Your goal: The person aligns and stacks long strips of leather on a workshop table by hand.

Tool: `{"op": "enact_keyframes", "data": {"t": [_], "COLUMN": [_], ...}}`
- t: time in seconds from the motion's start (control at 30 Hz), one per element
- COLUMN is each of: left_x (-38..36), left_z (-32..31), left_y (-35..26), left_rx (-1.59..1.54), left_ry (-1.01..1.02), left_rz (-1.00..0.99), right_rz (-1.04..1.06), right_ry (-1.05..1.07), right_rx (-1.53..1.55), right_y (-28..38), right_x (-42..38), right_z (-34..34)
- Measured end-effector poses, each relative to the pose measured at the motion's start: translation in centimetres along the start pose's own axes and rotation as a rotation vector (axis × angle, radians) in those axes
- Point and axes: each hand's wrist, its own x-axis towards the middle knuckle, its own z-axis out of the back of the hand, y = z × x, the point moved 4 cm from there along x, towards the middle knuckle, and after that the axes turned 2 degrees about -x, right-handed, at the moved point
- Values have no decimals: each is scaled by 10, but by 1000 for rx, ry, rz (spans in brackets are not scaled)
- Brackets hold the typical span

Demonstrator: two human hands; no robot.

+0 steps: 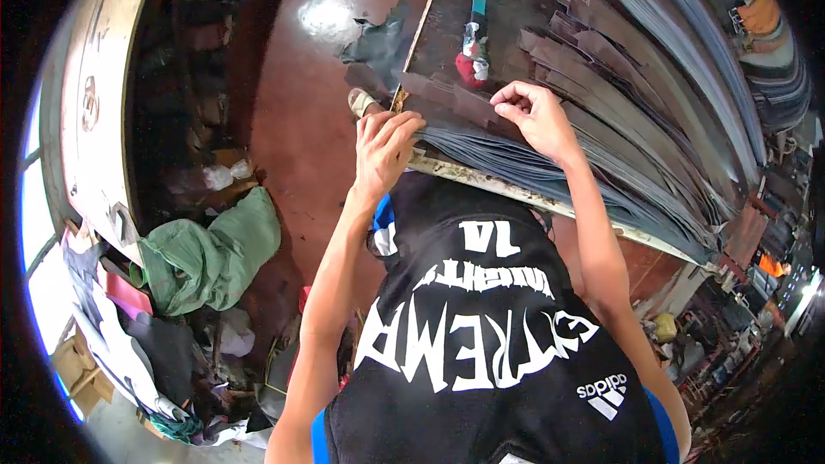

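My left hand rests at the near left corner of the dark table, its fingers curled over the ends of a stack of thin grey strips. My right hand hovers over the brown strips, thumb and index finger pinched together; whatever may be between them is too small to make out. Between the hands lie short dark brown strips. Beyond them is a knife with a teal part and a handle wrapped in red and white.
More brown strips and grey-blue strips lie in long rows at the right. A green sack stands on the floor at the left. A sandalled foot shows beside the table corner.
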Motion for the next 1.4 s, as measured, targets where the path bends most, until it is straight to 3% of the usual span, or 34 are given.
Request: {"op": "enact_keyframes", "data": {"t": [0.27,0.33,0.6,0.77,0.8,1.0,1.1,1.27,1.33,1.4], "left_x": [0,0,1,3,4,2,1,5,6,8], "left_z": [-1,0,1,3,4,5,6,9,11,13], "left_y": [1,0,-1,-1,-3,-2,-1,-1,-3,-5], "left_rx": [28,36,21,68,77,111,88,105,111,114], "left_ry": [-2,20,32,58,53,60,98,105,114,120], "left_rz": [8,32,54,42,25,-25,2,-47,-84,-93], "right_rz": [157,144,202,272,308,254,93,287,508,633], "right_ry": [-191,-219,-435,-343,-375,-319,-249,-472,-606,-557], "right_rx": [-84,207,213,105,-27,-111,-35,-257,-523,-447], "right_y": [6,1,33,13,13,-14,-17,-23,-6,8], "right_x": [-13,-14,-25,1,1,-4,-16,-33,-50,-63], "right_z": [0,2,69,53,48,33,39,41,38,20]}}
